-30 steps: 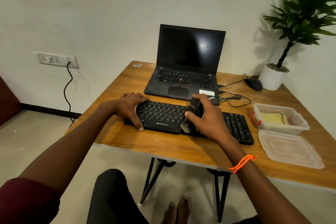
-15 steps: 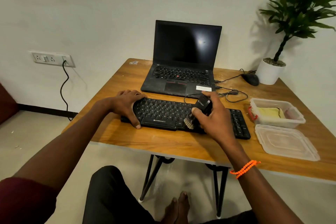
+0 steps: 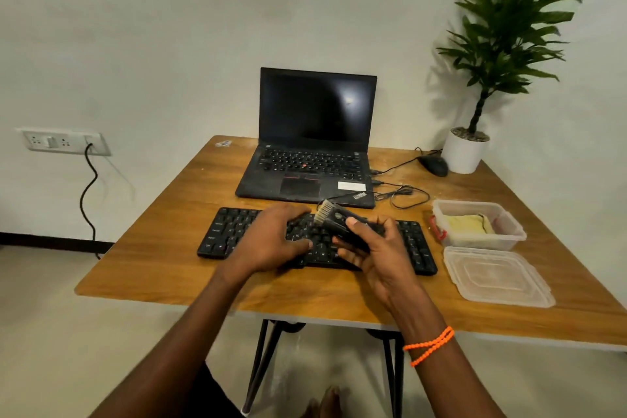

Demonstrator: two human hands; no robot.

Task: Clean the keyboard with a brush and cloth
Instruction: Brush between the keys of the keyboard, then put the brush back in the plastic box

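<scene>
A black keyboard lies flat on the wooden table in front of the laptop. My right hand holds a small black brush above the keyboard's middle, with the pale bristles turned up and away from the keys. My left hand hovers over the middle keys, fingers curled, just left of the brush; I cannot tell whether it touches the brush. A yellow cloth lies in a clear plastic box to the right of the keyboard.
An open black laptop stands behind the keyboard, with cables and a mouse to its right. The box's clear lid lies at the right front. A potted plant stands at the far right corner.
My right hand lifted the brush off the keys and turned its bristles upward. My left hand left the keyboard's left end and came to the middle, next to the brush.
</scene>
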